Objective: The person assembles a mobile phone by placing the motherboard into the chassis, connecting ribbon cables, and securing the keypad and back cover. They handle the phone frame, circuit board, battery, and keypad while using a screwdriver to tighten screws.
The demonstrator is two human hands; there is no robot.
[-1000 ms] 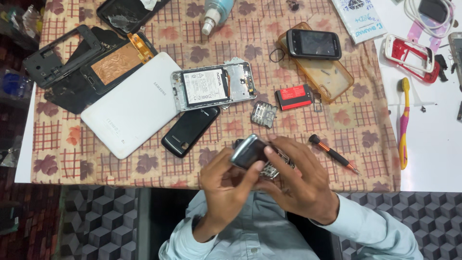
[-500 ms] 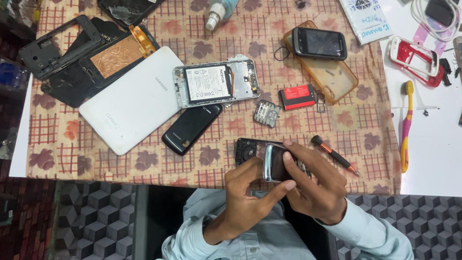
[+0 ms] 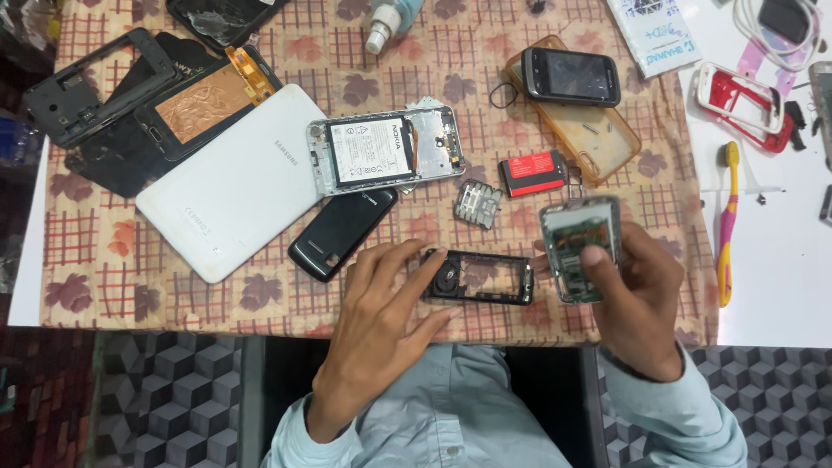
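We had split phone apart: half second earlier both hands clutched one piece. Left hand [image 3: 381, 321] lay open, fingertips resting on black rectangular plastic phone frame [image 3: 478, 277] on checked floral tablecloth [image 3: 130, 260]; right hand [image 3: 637, 286] gripped green circuit board in silver casing [image 3: 581, 247], raised beside frame
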